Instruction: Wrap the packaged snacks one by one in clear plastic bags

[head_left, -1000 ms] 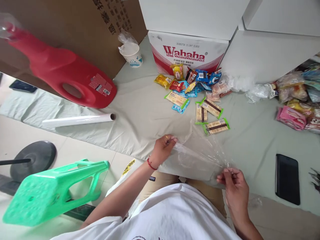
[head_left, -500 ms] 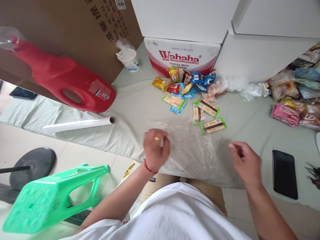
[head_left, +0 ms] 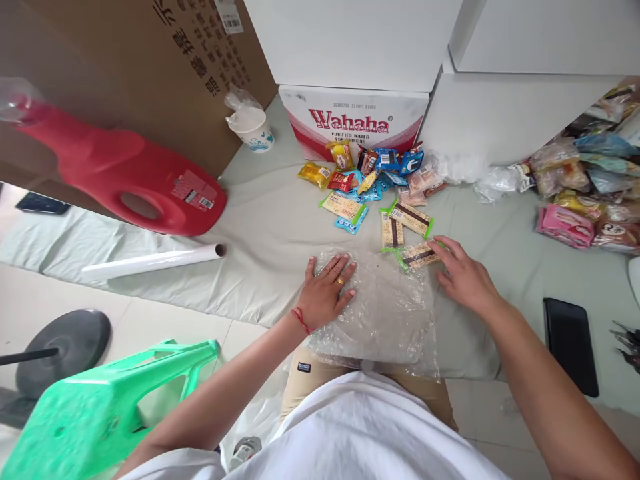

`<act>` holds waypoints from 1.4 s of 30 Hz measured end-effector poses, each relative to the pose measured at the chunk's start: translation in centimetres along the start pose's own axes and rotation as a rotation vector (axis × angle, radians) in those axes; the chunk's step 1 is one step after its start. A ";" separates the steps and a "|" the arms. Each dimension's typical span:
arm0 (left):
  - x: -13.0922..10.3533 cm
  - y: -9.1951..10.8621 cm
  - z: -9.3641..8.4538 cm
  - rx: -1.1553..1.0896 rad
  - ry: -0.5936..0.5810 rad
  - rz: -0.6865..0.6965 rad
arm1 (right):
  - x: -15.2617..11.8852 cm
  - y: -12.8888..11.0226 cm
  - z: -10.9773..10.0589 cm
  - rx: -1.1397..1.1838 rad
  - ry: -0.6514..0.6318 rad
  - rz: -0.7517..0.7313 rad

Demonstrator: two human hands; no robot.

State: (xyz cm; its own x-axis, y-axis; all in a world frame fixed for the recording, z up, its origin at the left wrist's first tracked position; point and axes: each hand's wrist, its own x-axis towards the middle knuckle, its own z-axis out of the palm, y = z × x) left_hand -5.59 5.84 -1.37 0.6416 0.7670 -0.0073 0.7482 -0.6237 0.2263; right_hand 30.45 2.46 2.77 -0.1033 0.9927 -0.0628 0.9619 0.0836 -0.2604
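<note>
My left hand lies flat with fingers spread on a clear plastic bag at the front edge of the cloth. My right hand is at the right end of a wrapped snack bar with green ends. Its fingertips touch the bar's end while the thumb stays apart below, so the hand is not closed round it. Two similar bars, one slanted and one more upright, lie just behind. Farther left is a pale wrapped bar over a blue packet.
Small colourful snack packets are heaped before a Wahaba-style white and red carton. More packaged snacks pile up at right, near a black phone. A red jug, paper cup and white roll stand left; a green stool is below.
My left hand has opened and flattened onto the plastic bag, which now lies more spread out. My right hand has moved left and away from me to the snack bar, its fingers opening.
</note>
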 end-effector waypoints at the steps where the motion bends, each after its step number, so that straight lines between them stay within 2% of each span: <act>1: 0.2 0.0 -0.1 -0.005 0.003 0.021 | 1.4 0.2 -0.5 -0.043 -0.066 -0.045; 3: 0.5 -0.3 -0.1 -0.005 0.024 0.024 | 3.7 0.3 -1.1 -0.112 -0.186 -0.097; 5: 0.8 -1.0 0.0 0.001 0.051 -0.013 | 4.8 0.6 -1.3 -0.169 -0.261 -0.091; 8: 1.0 -2.2 0.3 0.004 0.058 -0.046 | 4.5 2.1 -2.1 -0.201 -0.318 -0.028; 10: 0.9 -2.5 0.4 0.002 0.048 -0.044 | 3.9 3.5 -3.5 -0.162 -0.352 0.033; 12: 0.9 -2.4 0.4 0.000 0.040 -0.042 | 4.1 4.8 -5.1 -0.074 -0.351 0.127; 15: 0.9 -1.7 0.2 -0.008 0.031 -0.038 | 6.2 4.8 -6.6 0.006 -0.215 0.285; 17: 1.1 -1.1 0.1 -0.016 0.032 -0.038 | 8.7 3.4 -6.2 -0.022 -0.110 0.326; 19: 1.5 -0.7 -0.1 -0.027 0.042 -0.041 | 11.2 1.5 -4.9 -0.068 -0.066 0.288; 23: 2.5 -1.1 -0.1 -0.039 0.071 -0.058 | 14.0 -1.0 -1.7 -0.136 -0.108 0.119; 25: 2.8 -1.6 0.0 -0.028 0.069 -0.062 | 13.9 -0.7 -0.9 -0.145 -0.120 0.095; 27: 2.9 -2.0 0.2 -0.010 0.055 -0.061 | 13.1 0.4 -0.8 -0.158 -0.139 0.134; 30: 3.0 -1.9 0.4 0.021 0.038 -0.070 | 11.1 2.5 -2.3 -0.161 -0.186 0.224; 32: 2.9 -1.6 0.4 0.034 0.038 -0.083 | 9.6 2.9 -3.8 -0.117 -0.151 0.283; 35: 2.9 -1.0 0.4 0.028 0.040 -0.108 | 7.1 0.4 -5.6 0.020 -0.023 0.269; 37: 2.9 -0.6 0.4 0.012 0.042 -0.125 | 5.4 -3.2 -5.4 0.118 -0.026 0.128; 40: 3.0 -0.5 0.3 -0.008 0.038 -0.133 | 3.5 -8.8 -2.8 0.170 -0.124 -0.128; 42: 3.1 -0.7 0.3 -0.018 0.030 -0.125 | 2.6 -11.0 -0.4 0.096 -0.179 -0.210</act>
State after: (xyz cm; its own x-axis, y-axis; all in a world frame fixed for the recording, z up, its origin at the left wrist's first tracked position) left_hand -4.13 8.61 -1.85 0.5376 0.8431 -0.0079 0.8190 -0.5200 0.2426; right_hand 19.75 4.22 5.87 -0.3488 0.9227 -0.1642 0.8873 0.2687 -0.3749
